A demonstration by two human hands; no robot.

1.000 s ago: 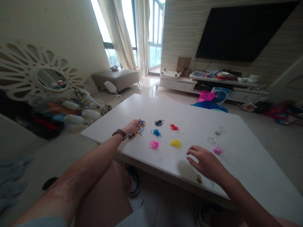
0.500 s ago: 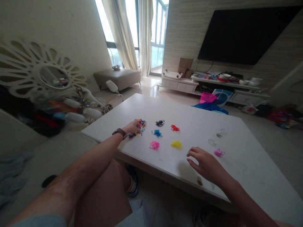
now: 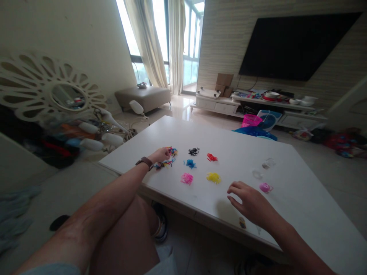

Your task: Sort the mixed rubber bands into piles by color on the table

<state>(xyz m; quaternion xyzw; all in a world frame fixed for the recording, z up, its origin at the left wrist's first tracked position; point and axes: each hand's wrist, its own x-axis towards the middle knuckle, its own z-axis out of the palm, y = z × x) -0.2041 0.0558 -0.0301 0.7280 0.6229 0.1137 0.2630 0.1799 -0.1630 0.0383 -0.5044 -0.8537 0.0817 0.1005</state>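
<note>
My left hand (image 3: 161,154), with a watch on its wrist, is at a mixed multicoloured pile (image 3: 173,151) of small bands. Its fingers are pressed together, and anything between them is too small to make out. More mixed bands (image 3: 164,164) lie just below it. To the right are separate small piles: black (image 3: 194,151), blue (image 3: 190,164), red (image 3: 212,157), pink (image 3: 187,178) and yellow (image 3: 213,177). My right hand (image 3: 243,196) hovers over the white table (image 3: 197,131), right of the yellow pile, with fingers apart and nothing visible in it.
On the table's right are a pink round item (image 3: 265,187), a clear ring (image 3: 257,174) and a clear container (image 3: 268,163). A small yellow and dark item (image 3: 242,222) lies near the front edge. Beyond the table stand a pink basket (image 3: 251,120) and a bench (image 3: 143,96).
The fingers of my left hand have come closer together at the mixed pile. My right hand has barely moved. The whole view has shifted slightly.
</note>
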